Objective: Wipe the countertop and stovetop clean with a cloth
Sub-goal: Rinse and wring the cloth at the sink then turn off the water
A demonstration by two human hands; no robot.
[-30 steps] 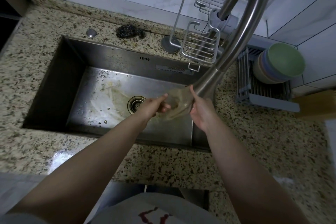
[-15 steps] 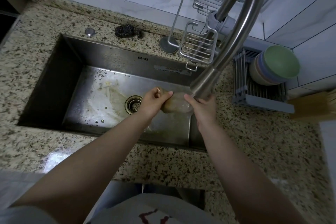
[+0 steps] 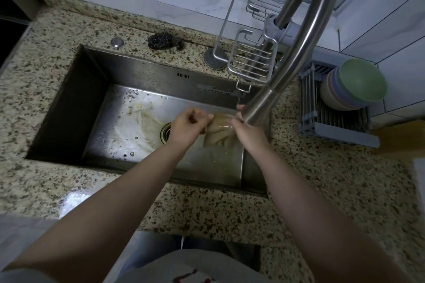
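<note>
A wet beige cloth (image 3: 219, 130) hangs over the steel sink (image 3: 142, 89), just under the spout of the curved metal faucet (image 3: 296, 53). My left hand (image 3: 187, 127) grips the cloth's left edge with curled fingers. My right hand (image 3: 248, 132) holds its right edge, and the faucet's spout hides part of that hand's fingers. Water drips from the cloth onto the sink floor. The speckled granite countertop (image 3: 322, 179) surrounds the sink. No stovetop is in view.
A steel-wool scrubber (image 3: 164, 41) and a round plug (image 3: 117, 42) lie behind the sink. A wire soap rack (image 3: 253, 62) stands at the back right. Stacked bowls (image 3: 351, 86) sit on a grey drying rack (image 3: 333, 119). Food scraps dot the sink floor near the drain (image 3: 166, 132).
The cloth was bunched between my hands half a second ago; it now hangs spread out between them. Both hands stay under the faucet spout.
</note>
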